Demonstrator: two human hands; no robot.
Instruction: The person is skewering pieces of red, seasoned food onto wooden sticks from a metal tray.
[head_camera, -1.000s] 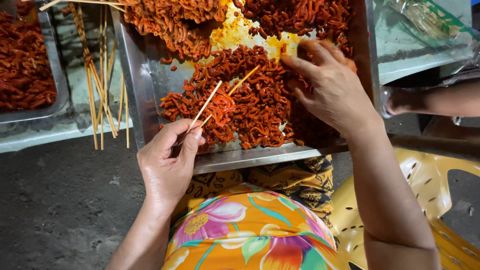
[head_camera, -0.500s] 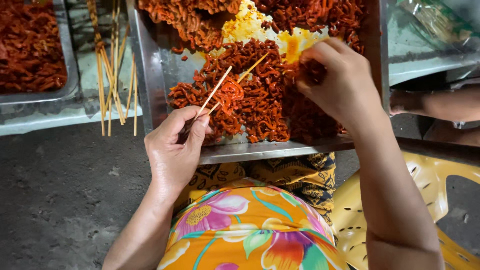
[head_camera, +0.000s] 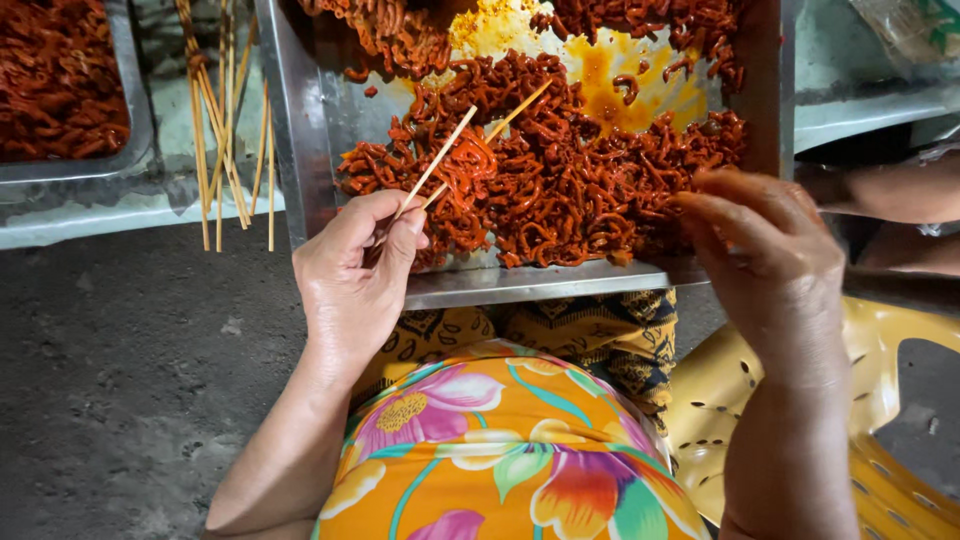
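Skewers (head_camera: 455, 150) in L grip (head_camera: 355, 275), tray (head_camera: 540, 283) behind

Lit brightly and evenly from above. Glare off the metal tray (head_camera: 300, 150) rim and oily sauce. Soft shadows under the table. Slightly blurred at the right hand (head_camera: 770, 260). Corners bowed.

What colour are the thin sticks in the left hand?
Pale tan wooden skewers, left hand; head view.
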